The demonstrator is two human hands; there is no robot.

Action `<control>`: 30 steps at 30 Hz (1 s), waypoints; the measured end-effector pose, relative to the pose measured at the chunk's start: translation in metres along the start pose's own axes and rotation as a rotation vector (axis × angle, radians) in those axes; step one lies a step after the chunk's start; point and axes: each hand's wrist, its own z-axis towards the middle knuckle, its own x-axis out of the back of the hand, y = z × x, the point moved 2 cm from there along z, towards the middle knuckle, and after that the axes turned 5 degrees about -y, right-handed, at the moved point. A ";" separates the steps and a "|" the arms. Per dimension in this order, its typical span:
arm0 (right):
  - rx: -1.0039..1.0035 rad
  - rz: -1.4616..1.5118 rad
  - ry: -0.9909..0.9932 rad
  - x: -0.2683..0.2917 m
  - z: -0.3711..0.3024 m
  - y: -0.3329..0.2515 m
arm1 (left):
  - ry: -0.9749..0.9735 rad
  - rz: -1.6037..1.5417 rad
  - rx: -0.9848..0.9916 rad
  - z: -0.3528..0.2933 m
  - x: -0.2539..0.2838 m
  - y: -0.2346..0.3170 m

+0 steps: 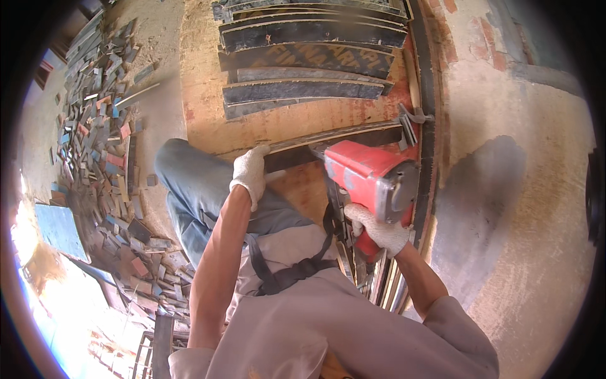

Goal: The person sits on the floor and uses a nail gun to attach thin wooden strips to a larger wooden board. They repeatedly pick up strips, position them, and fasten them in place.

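While the left hand in a white knitted glove (pixel 250 172) closes its fingers on the left end of a long, dark strip with a pale wood edge (pixel 334 136), the right hand in a matching glove (pixel 382 234) grips the handle of a scuffed red power tool (pixel 361 163). The tool's nose overlaps the strip in view; whether they touch, I cannot tell. The strip lies across a tan wooden panel (pixel 203 123), nearer the body than a row of dark boards (pixel 312 36).

White gloves (pixel 249 175), mauve-grey shirt (pixel 303 319), blue-grey trousers (pixel 197 172), black buckled strap (pixel 295 273)
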 end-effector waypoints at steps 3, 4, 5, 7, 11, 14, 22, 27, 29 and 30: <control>0.228 -0.190 0.025 -0.017 0.008 0.004 | 0.009 -0.010 0.002 0.003 0.000 0.000; 0.284 -0.232 0.028 -0.022 0.010 0.004 | 0.007 -0.013 0.011 0.006 0.002 -0.001; 0.307 -0.238 0.016 -0.025 0.012 0.003 | 0.004 -0.017 0.020 0.008 0.003 -0.002; 0.326 -0.258 0.031 -0.032 0.018 0.009 | 0.020 -0.012 0.018 0.011 0.005 -0.005; 0.603 -0.412 0.184 -0.039 0.022 0.007 | 0.036 -0.015 0.007 0.015 0.007 -0.007; 0.683 -0.472 0.209 -0.036 0.028 0.025 | -0.008 -0.046 0.002 0.014 0.006 -0.007; 0.462 -0.427 0.051 -0.041 0.025 0.010 | 0.003 -0.034 0.009 0.009 0.002 -0.005; 0.348 -0.433 0.029 -0.040 0.012 -0.005 | -0.012 -0.001 -0.006 0.017 0.015 -0.009; 0.379 -0.360 0.066 -0.032 0.007 0.027 | -0.004 -0.033 -0.022 0.000 0.004 0.000; 0.465 -0.334 0.117 -0.029 0.011 0.059 | 0.008 -0.017 -0.059 -0.005 0.005 0.007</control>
